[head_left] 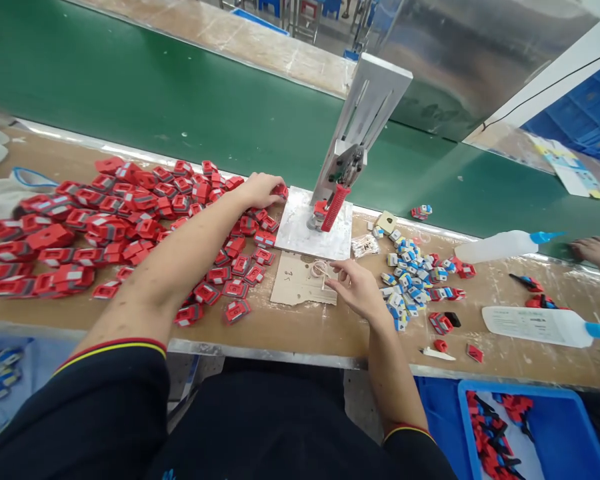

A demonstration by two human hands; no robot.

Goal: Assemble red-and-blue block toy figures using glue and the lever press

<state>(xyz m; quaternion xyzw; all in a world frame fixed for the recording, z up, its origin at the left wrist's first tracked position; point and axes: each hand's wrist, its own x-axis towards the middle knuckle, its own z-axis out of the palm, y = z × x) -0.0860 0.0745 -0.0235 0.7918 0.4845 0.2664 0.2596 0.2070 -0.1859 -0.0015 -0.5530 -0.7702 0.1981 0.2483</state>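
The bench (300,327) is carrying a big pile of red parts (105,227) at the left, still waiting; a small press (337,193) is standing mid-bench; fewer blue-and-white pieces (405,273) are lying right; a blue bin (530,427) below is holding red-and-black pieces; the left hand (263,189) is closing on a red part (281,191) at the pile's edge; the right hand (355,287) is pinching thin rubber bands (323,270).

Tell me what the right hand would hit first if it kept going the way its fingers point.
The right hand points left and slightly away, at the small rubber bands on the cardboard piece. Those bands come first, right at its fingertips; whether they already touch is unclear.
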